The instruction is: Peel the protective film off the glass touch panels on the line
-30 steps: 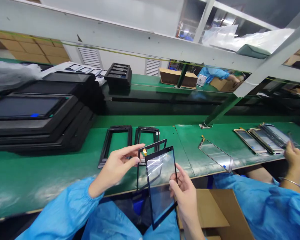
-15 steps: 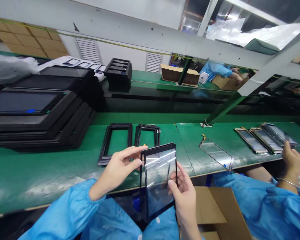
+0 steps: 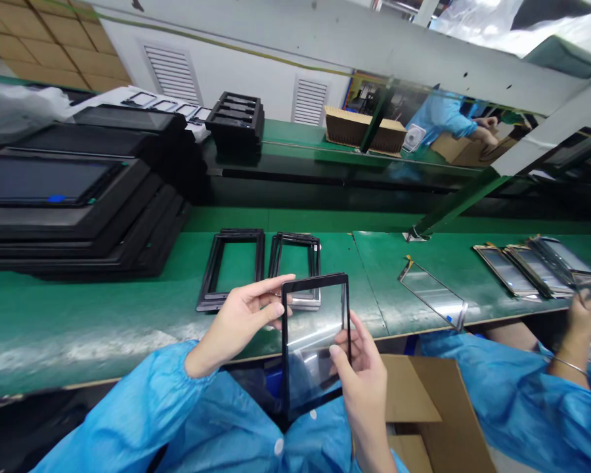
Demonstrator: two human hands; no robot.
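I see the glass panel (image 3: 315, 348) held up at the near edge of the green bench (image 3: 103, 328); the left hand (image 3: 251, 315) pinches its upper left corner, the right hand (image 3: 362, 368) grips its right side; a second dark edge (image 3: 325, 276) peeks out behind its top, so I'd judge two pieces lined up, though whether they're joined I can't tell; on the bench, open black frames (image 3: 213, 272) lie unfilled, apparently left to do; a loose glass sheet (image 3: 431, 292) rests farther right along the bench.

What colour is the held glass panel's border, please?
The border is black, seen best in the head view.
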